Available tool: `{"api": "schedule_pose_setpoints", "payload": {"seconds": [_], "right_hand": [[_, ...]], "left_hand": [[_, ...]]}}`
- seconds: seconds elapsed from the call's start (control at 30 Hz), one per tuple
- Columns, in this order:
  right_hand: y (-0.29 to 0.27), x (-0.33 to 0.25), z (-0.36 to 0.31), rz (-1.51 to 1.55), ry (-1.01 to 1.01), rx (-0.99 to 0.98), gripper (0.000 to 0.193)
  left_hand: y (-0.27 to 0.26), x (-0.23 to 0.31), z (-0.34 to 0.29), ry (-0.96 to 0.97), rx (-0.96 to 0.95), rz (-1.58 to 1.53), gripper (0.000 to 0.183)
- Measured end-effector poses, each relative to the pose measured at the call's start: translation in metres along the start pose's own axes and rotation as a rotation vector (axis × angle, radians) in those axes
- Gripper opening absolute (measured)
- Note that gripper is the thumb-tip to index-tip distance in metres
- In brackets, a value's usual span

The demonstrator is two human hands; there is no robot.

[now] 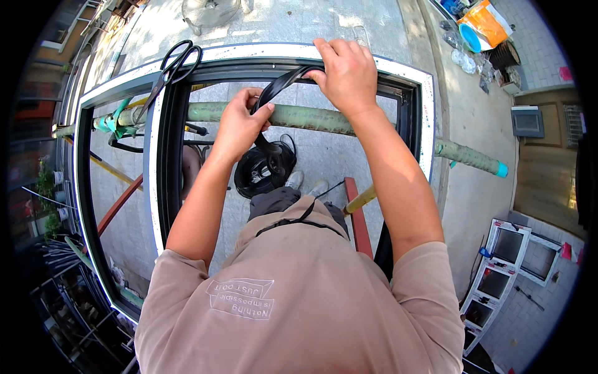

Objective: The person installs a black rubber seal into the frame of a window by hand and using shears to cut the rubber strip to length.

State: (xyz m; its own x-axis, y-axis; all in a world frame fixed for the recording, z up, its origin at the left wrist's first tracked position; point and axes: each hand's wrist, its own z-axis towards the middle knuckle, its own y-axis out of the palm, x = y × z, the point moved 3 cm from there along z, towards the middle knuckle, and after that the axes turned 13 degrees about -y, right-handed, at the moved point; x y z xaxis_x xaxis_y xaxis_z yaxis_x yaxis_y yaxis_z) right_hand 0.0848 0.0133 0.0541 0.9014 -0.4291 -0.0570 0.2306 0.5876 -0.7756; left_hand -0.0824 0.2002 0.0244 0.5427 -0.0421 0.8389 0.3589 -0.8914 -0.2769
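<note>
A black rubber sealing strip (280, 85) runs between my two hands, bowed upward in a loop. My left hand (243, 124) pinches it below the far bar of a white and black window frame (249, 55). At that far bar, my right hand (346, 73) grips the strip's upper end, with the fingers over the frame's edge and the thumb beneath. From my left hand the strip drops to a black coil (265, 171) on the ground by my feet. Black-handled scissors (169, 71) lie across the frame's far left corner, where a divider meets the far bar.
The frame rests on a green pipe (305, 118) that crosses beneath it and sticks out on the right. A red-brown bar (358, 218) stands by my legs. Several small white frames (498, 274) lie at the right. An orange bag (484, 23) and blue basin (469, 38) sit at the far right.
</note>
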Motion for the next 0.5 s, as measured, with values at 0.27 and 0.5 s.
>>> {"api": "schedule_pose_setpoints", "payload": {"seconds": [0.27,0.5], "right_hand": [[-0.001,-0.003,0.002,-0.014,0.0,0.004,0.07],[-0.003,-0.003,0.003,-0.026,0.007,-0.01,0.07]], "left_hand": [[0.012,-0.07,-0.06,0.156,0.357,0.233,0.037],[0.005,-0.133,-0.069,0.196,0.493,0.295,0.025]]}}
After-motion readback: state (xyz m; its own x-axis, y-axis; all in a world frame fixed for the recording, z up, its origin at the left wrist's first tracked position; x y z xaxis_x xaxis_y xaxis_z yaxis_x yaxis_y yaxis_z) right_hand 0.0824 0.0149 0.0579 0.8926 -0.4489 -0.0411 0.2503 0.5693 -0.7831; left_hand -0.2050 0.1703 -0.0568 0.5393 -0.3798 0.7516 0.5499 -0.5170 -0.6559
